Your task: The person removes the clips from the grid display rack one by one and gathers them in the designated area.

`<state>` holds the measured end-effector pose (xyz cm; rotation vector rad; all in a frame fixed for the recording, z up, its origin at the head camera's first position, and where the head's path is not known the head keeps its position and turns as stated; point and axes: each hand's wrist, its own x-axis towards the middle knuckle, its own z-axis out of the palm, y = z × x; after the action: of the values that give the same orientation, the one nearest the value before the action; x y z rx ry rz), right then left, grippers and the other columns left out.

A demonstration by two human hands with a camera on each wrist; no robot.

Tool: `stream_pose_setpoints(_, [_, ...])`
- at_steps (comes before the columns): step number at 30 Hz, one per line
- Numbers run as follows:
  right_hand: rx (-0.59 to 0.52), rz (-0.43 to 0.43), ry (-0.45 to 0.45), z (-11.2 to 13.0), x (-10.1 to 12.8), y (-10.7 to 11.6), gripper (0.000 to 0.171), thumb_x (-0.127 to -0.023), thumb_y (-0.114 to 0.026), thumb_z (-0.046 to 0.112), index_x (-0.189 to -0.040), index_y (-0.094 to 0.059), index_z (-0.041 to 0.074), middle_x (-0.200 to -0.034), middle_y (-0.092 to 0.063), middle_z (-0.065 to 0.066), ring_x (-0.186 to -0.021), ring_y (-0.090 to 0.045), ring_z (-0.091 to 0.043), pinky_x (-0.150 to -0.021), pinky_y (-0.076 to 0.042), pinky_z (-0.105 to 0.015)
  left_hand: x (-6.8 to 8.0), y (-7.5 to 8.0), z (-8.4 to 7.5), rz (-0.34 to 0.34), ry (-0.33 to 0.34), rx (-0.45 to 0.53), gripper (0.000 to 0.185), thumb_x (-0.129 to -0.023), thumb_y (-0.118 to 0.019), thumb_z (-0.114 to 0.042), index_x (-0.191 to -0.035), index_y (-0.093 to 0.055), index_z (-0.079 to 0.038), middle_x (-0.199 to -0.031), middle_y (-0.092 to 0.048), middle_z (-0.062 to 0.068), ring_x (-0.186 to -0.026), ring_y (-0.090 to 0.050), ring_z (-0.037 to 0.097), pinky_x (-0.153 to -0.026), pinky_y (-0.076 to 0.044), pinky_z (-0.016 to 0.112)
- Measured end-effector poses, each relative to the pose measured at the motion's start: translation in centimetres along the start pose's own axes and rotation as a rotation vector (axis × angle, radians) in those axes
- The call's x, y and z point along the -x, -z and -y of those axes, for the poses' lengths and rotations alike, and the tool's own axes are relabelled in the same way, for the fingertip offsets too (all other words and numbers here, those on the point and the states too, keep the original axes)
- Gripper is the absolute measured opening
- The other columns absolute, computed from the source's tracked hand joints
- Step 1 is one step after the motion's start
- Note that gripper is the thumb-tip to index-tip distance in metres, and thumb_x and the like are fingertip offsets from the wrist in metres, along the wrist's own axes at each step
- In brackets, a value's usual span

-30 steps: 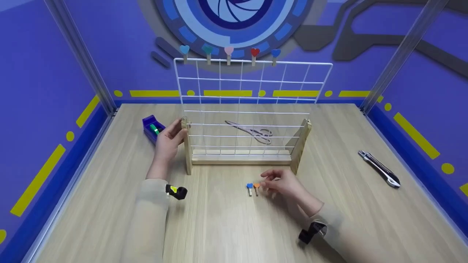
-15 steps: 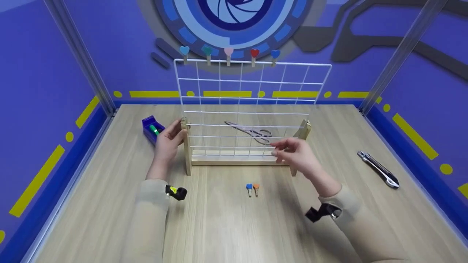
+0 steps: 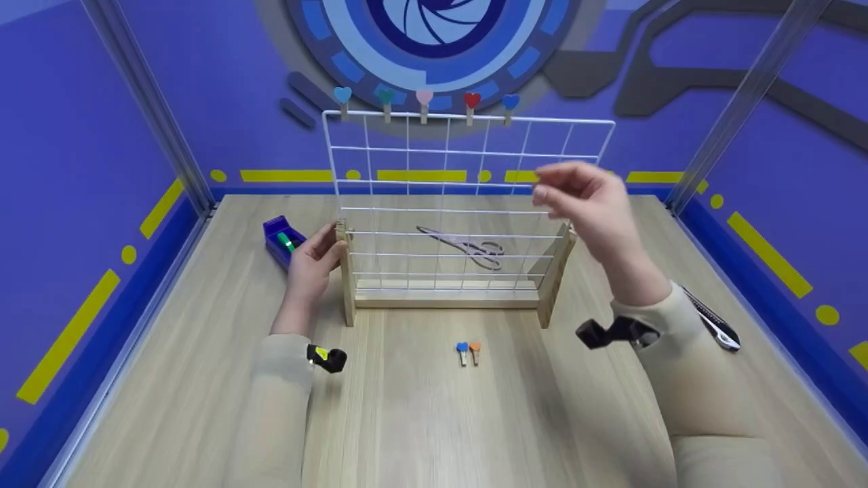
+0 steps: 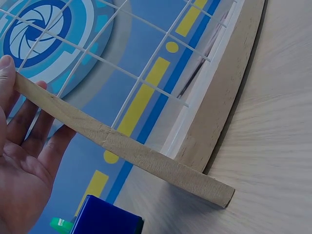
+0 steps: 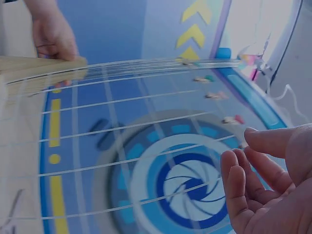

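Observation:
My left hand (image 3: pixel 315 261) holds the left wooden upright (image 4: pixel 105 136) of a stand that carries a white wire grid (image 3: pixel 427 147). Several heart-topped clothespins are clipped along the top wire, including a red one (image 3: pixel 472 102) and a blue one (image 3: pixel 510 105) at the right end of the row. My right hand (image 3: pixel 600 210) is raised before the grid's right side, its fingers bent and the thumb close to them. Whether a small thing sits between those fingertips is hidden. Two more clothespins, blue (image 3: pixel 463 352) and orange (image 3: pixel 475 352), lie on the table in front of the stand.
Scissors (image 3: pixel 475 249) lie behind the grid. A purple holder (image 3: pixel 277 237) with a green item stands left, partly behind my left hand. On the right, a utility knife (image 3: pixel 722 332) is partly covered by my right sleeve. Blue walls surround the table (image 3: pixel 407 420).
My right hand has risen from beside the two loose clothespins, up and to the right, to the grid's upper right part. The left hand keeps its hold on the upright.

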<state>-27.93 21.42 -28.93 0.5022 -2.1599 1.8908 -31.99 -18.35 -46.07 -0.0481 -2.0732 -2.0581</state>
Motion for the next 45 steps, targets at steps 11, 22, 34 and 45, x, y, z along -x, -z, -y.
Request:
stream_pose_setpoints(11, [-0.221, -0.071, 0.098, 4.9, -4.5, -0.5, 0.024, -0.090, -0.080, 0.009, -0.111, -0.074, 0.001, -0.100, -0.078, -0.007, -0.088, -0.073, -0.017, -0.067, -0.059, -0.020, 0.1, 0.2, -0.1, 0.024, 0.031, -0.037, 0.055, -0.103, -0.061, -0.017, -0.155, -0.046, -0.008, -0.153, -0.054, 0.018, -0.134, -0.057, 0.022, -0.101, -0.055, 0.027])
stream_pose_setpoints(22, [-0.068, -0.023, 0.000, 5.6, -7.2, -1.2, 0.034, -0.092, -0.079, 0.020, -0.124, -0.071, 0.011, -0.120, -0.074, -0.006, -0.105, -0.070, -0.018, -0.082, -0.059, -0.022, 0.1, 0.1, -0.3, 0.033, 0.030, -0.014, 0.055, -0.103, -0.061, -0.016, -0.155, -0.044, -0.006, -0.155, -0.052, 0.017, -0.140, -0.053, 0.027, -0.104, -0.054, 0.029])
stream_pose_setpoints(34, [0.249, 0.032, -0.103, 6.1, -7.9, -2.0, 0.032, -0.096, -0.075, 0.024, -0.126, -0.074, 0.015, -0.109, -0.076, 0.005, -0.102, -0.071, -0.015, -0.084, -0.056, -0.024, 0.2, 0.1, 0.0, 0.012, -0.006, -0.025, 0.054, -0.103, -0.062, -0.011, -0.154, -0.046, -0.003, -0.152, -0.054, 0.021, -0.110, -0.061, -0.008, -0.089, -0.055, 0.013])
stream_pose_setpoints(45, [0.255, -0.051, -0.035, 5.5, -8.0, -2.4, 0.024, -0.092, -0.079, 0.022, -0.114, -0.079, 0.012, -0.100, -0.078, 0.004, -0.093, -0.073, -0.011, -0.086, -0.058, -0.021, 0.1, 0.2, -0.1, 0.018, -0.002, -0.017, 0.054, -0.103, -0.061, -0.011, -0.154, -0.046, -0.002, -0.152, -0.053, 0.021, -0.116, -0.060, -0.001, -0.090, -0.055, 0.013])
